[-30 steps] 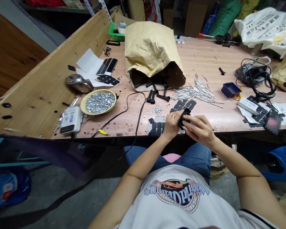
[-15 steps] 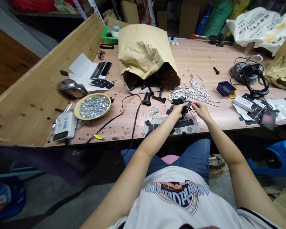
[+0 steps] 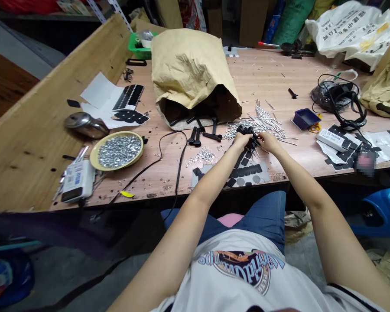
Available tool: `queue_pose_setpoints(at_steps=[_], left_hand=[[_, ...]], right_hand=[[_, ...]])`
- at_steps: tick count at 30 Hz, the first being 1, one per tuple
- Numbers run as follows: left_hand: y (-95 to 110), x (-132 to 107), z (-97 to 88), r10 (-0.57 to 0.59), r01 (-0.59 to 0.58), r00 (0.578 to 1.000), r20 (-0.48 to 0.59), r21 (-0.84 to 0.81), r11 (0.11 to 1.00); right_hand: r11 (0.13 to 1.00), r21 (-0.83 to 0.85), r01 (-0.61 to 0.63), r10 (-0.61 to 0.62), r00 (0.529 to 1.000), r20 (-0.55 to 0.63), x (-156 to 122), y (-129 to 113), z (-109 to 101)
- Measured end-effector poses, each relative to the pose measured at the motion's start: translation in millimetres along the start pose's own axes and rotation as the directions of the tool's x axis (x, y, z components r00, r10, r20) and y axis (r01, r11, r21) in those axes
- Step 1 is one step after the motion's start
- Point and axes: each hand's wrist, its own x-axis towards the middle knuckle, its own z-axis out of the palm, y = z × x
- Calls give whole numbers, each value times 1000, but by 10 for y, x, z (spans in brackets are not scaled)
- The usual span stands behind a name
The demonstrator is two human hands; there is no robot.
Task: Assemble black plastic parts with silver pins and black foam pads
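Note:
My left hand (image 3: 242, 139) is closed around a bunch of black plastic parts (image 3: 248, 131) with thin metal rods sticking out below. Close on its right, my right hand (image 3: 267, 142) has its fingers pinched at the side of the bunch; whatever is between the fingertips is too small to make out. Behind both hands lies a loose pile of thin silver rods (image 3: 266, 121). Under my left forearm is a grey sheet (image 3: 264, 167) with black pads (image 3: 247, 170) on it. Small metal pieces (image 3: 205, 155) are scattered to the left.
A large brown paper bag (image 3: 191, 69) lies open towards me, black handle-like parts (image 3: 195, 136) at its mouth. On the left stands a yellow bowl (image 3: 94, 161) of metal bits. A dark blue tray (image 3: 302, 119) sits right, and a black cable (image 3: 160, 149) crosses the table.
The view has shifted slightly. Both hands have moved a little away from me with the black parts, towards the rod pile, and more of the grey sheet shows.

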Motion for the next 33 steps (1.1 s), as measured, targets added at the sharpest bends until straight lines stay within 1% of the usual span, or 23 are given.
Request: queue_pose_setpoints(at_steps=[2,4,6,7,8,10,12,14,15,16,17,18,19,21,23,24,25,27,28,30,33], left_hand=[[51,-60,-107,31,-28,999,-38,86,996],[111,-128,-254,90,-74,993,-80,183,980],[176,-194,-453,167,-125,978,-122,292,948],[207,-223,-572,203,-149,971,-129,337,930],[238,-252,-703,233,-170,963,-136,367,915],[290,-306,-987,275,-190,949,-154,417,889],[323,-361,-1271,361,-229,909,-210,472,851],[330,-419,-1509,406,-223,877,-259,528,820],[324,-448,-1598,419,-213,866,-273,557,802],[312,-475,-1663,430,-205,861,-272,588,783],[295,-500,-1701,440,-205,861,-253,619,758],[274,-520,-1713,452,-218,866,-214,652,726],[250,-534,-1700,463,-246,873,-151,684,687],[192,-538,-1612,474,-338,880,23,730,593],[128,-508,-1472,468,-438,862,192,746,502],[94,-481,-1396,460,-472,851,251,750,463],[62,-449,-1324,455,-489,844,286,759,430],[1,-385,-1207,432,-486,846,313,787,381],[-24,-358,-1166,423,-477,850,314,799,367],[-63,-326,-1127,409,-459,859,307,815,353],[-80,-334,-1167,428,-422,867,255,833,359]], right_hand=[[999,-32,13,-13,1000,8,30,23,-10],[994,-90,57,-56,998,11,57,44,-41],[970,-171,172,-170,985,26,88,70,-94],[943,-214,253,-250,967,43,107,87,-127],[904,-253,344,-337,939,70,126,107,-163],[798,-299,524,-502,851,153,159,159,-233],[673,-288,681,-625,732,269,177,226,-288],[559,-230,797,-695,602,394,176,305,-315],[518,-193,833,-711,545,445,169,344,-316],[494,-159,855,-718,504,480,160,383,-311],[485,-129,865,-722,479,498,149,419,-301],[489,-100,866,-728,469,500,138,452,-288],[501,-71,863,-737,468,488,129,481,-276],[526,-18,850,-759,479,442,116,524,-260],[542,11,841,-771,492,405,113,550,-267],[546,8,838,-771,499,396,112,556,-282],[549,-6,836,-768,507,390,111,559,-304],[553,-55,831,-764,532,365,101,550,-361],[557,-83,826,-766,550,334,88,538,-390],[583,-131,802,-770,596,228,40,493,-432],[657,-166,735,-740,671,43,-103,353,-405]])
